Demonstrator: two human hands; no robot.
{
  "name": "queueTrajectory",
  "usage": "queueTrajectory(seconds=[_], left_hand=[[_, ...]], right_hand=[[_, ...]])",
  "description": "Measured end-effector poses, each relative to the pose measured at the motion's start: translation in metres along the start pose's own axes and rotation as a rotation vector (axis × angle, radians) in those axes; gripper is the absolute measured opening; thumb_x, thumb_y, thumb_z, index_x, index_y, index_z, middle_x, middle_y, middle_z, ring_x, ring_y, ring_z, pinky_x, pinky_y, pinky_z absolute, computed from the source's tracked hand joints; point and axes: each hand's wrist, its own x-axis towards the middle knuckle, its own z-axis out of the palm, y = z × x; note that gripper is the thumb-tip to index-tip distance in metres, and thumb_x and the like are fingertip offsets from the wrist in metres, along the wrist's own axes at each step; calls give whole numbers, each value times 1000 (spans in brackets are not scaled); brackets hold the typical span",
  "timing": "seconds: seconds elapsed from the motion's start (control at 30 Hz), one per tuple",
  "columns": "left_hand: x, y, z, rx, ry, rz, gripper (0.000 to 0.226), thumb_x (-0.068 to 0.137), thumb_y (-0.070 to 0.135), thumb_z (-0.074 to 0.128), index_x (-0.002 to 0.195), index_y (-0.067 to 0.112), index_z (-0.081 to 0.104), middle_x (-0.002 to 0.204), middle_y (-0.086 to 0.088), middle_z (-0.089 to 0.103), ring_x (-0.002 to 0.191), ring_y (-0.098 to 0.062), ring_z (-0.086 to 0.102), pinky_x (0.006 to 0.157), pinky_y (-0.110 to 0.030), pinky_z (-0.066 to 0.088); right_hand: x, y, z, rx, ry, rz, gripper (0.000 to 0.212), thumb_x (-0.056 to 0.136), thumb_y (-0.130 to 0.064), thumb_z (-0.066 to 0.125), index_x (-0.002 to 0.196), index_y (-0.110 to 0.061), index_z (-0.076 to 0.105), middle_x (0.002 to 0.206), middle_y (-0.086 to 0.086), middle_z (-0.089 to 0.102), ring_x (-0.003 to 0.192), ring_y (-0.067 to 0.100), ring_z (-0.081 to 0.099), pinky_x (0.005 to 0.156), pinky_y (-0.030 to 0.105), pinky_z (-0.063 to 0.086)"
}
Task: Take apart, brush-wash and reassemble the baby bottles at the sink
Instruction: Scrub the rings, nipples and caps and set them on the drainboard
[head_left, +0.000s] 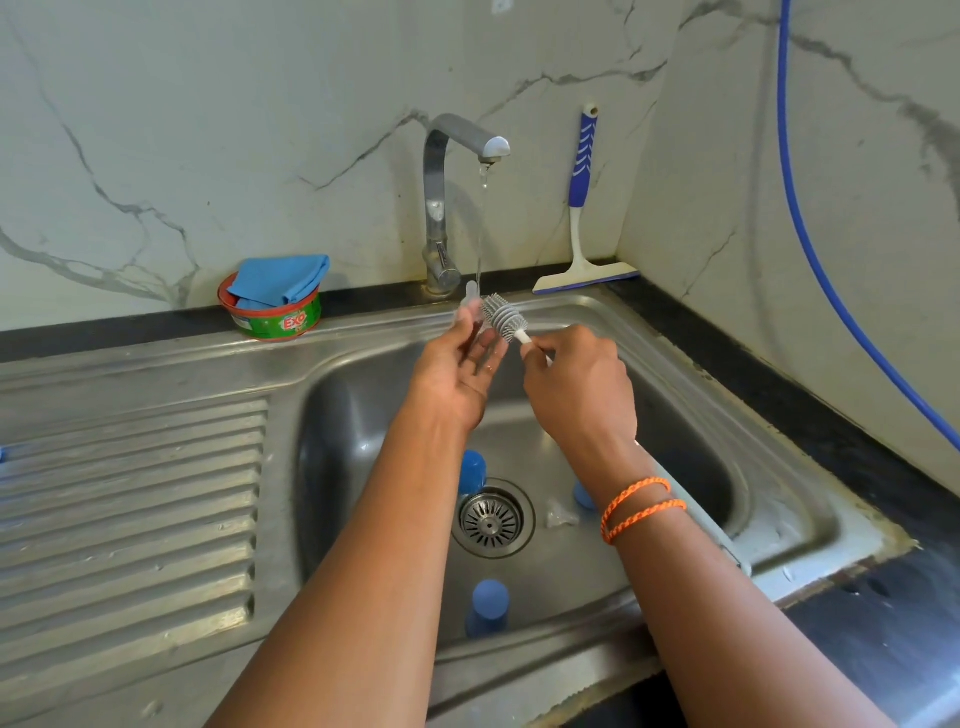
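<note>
A grey silicone bottle brush (503, 317) on a white handle is gripped by the right hand (579, 395) and held under the thin stream from the steel tap (441, 208). A clear silicone teat (470, 306) is pinched in the left hand (457, 374), just beside the bristles. Blue bottle parts (488, 605) are seen lying in the stainless sink (769, 499), around the drain strainer (492, 519). An orange cord bracelet (641, 506) is worn on the right wrist.
</note>
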Motion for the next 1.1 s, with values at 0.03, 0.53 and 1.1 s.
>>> queueTrajectory(seconds=[0.03,0.53,1.1], left_hand=[[0,1,-1,15,2,-6,15,102,15,64,104,7,76,109,-11,75,104,-22,70,103,-41,57],[8,0,0,234,254,223,8,95,16,75,94,8,77,96,-8,79,81,-14,71,87,-30,62],[-36,56,34,794,299,618,5,80,18,71,79,13,69,76,5,74,75,-21,70,73,-40,61]], right_hand=[[0,-1,1,7,8,-1,30,103,-35,54,79,-18,62,77,7,58,65,33,51,59,34,38],[-3,-5,1,64,-22,-73,20,102,-38,58,98,-26,73,87,8,64,77,35,61,68,40,51],[-27,-32,-18,-1,43,-67,25,106,-37,51,97,-22,70,81,6,64,75,37,59,69,45,54]])
